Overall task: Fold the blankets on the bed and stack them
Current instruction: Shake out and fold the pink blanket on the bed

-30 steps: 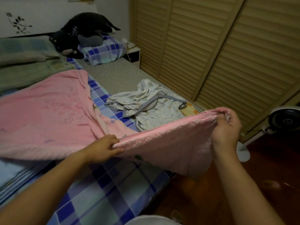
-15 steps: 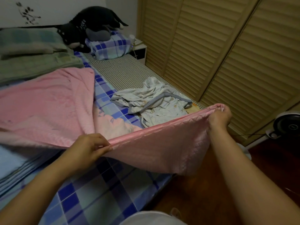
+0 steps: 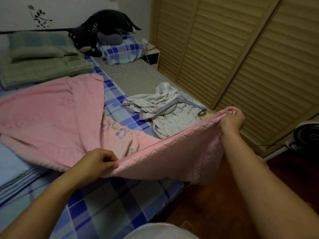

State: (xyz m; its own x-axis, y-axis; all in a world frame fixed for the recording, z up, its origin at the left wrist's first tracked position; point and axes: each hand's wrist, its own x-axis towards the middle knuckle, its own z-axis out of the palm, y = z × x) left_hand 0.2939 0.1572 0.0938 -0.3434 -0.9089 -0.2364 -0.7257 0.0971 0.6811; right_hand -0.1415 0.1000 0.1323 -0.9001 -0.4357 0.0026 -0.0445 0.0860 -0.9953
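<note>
The blanket (image 3: 57,121) edge is pinched by the curled fingers of the left hand (image 3: 98,163) and gripped by the right hand (image 3: 232,119); it is stretched between them, the rest spread on the bed (image 3: 107,209).

Both bare forearms reach forward from the bottom of the view. The left arm rises from about 7 o'clock toward the centre, ending in the left hand (image 3: 99,162), knuckles up, fingers curled and thumb pinching the pink blanket (image 3: 169,157) edge in a tight grip. The right arm climbs from 5 o'clock toward 2 o'clock, wrist slightly bent, and the right hand (image 3: 232,120) is fisted around the blanket's far corner, held higher and farther out than the left.
</note>
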